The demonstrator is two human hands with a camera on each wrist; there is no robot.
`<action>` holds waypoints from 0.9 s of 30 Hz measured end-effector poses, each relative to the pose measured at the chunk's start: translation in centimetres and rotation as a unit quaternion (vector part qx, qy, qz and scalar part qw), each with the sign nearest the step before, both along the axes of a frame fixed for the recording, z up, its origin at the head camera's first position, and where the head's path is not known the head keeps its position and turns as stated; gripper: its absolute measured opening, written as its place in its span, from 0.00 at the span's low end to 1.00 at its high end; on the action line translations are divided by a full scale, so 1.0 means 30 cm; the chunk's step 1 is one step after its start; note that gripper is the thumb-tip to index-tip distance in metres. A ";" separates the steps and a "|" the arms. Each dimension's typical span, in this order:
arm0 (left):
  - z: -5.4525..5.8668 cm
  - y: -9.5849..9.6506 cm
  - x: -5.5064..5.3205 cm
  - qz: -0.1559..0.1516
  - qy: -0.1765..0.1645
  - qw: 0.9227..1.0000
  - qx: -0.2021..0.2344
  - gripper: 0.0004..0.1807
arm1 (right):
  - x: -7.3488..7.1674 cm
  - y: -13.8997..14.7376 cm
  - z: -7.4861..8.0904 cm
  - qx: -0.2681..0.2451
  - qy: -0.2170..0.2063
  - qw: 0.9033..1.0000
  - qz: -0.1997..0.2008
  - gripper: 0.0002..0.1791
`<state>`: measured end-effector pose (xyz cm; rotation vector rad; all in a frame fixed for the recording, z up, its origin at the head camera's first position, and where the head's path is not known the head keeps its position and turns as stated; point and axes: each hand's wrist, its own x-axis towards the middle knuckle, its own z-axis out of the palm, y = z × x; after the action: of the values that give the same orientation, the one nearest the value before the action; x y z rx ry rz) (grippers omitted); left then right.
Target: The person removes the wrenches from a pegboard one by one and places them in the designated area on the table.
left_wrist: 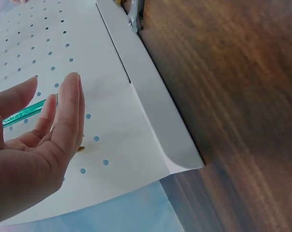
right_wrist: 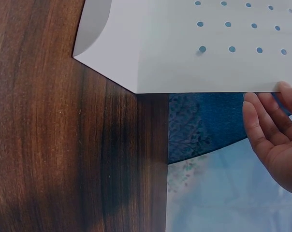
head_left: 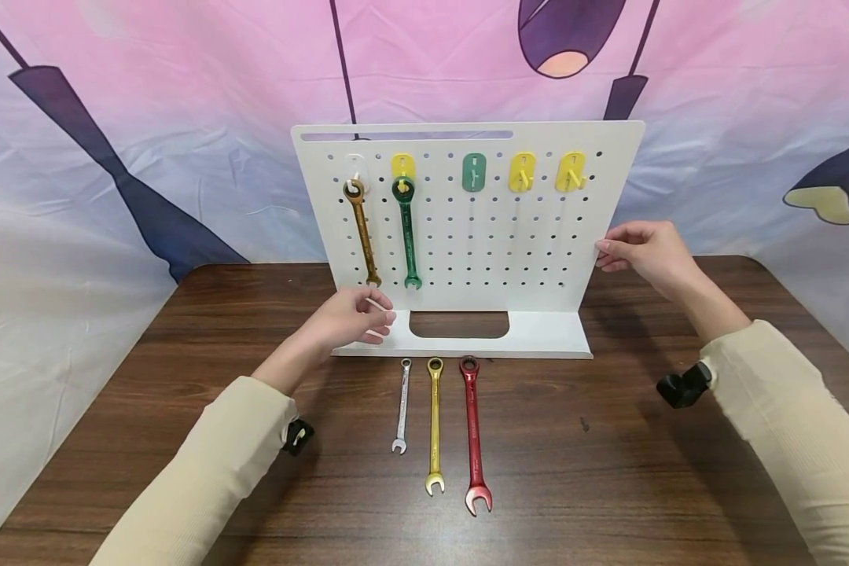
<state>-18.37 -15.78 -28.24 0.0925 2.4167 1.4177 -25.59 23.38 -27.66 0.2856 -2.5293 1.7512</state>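
We are seeing small marks along the red wrench (head_left: 473,432) and the green wrench (head_left: 407,236), though they are showing too small to read. We are counting five wrenches: the brown wrench (head_left: 364,236) and the green are hanging at the left of the white board (head_left: 488,297), while the silver wrench (head_left: 402,409), the yellow wrench (head_left: 435,428) and the red are lying in a row on the table (head_left: 573,487), on the near side of the board. We are counting five hooks too: a white hook (head_left: 356,165), a green hook (head_left: 474,169) and three yellow hooks (head_left: 522,163). The right hand (head_left: 640,250) is pinching the board's right edge; the right wrist view is showing its fingers reaching behind, which the head view is giving only partly. The left hand (head_left: 351,316) is sitting near the board's lower left, just below the brown wrench, its fingers loosely bent and holding nothing. The left wrist view is showing a wide gap between its thumb and fingers, but we are not managing to tell whether it is touching the board. Only the head view is taking in all five wrenches.
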 end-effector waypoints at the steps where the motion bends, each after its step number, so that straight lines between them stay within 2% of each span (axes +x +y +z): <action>1: 0.003 0.002 -0.004 0.001 0.001 1.000 0.000 0.16 | 0.000 0.000 -0.001 0.000 0.000 1.000 0.000 0.10; 12: 0.040 0.021 -0.043 -0.004 0.033 0.999 -0.002 0.19 | 0.000 0.000 0.001 -0.004 -0.001 1.000 0.002 0.10; 21: 0.053 0.033 -0.066 0.017 0.039 0.999 0.011 0.21 | -0.001 -0.001 0.000 -0.009 0.002 1.000 0.003 0.08; 27: 0.061 0.039 -0.079 0.018 0.048 0.998 0.019 0.23 | 0.000 0.000 -0.002 -0.005 0.002 1.000 0.003 0.09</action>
<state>-20.73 -14.60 -26.40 0.1314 2.4797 1.5089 -25.59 23.39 -27.72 0.2960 -2.5188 1.7612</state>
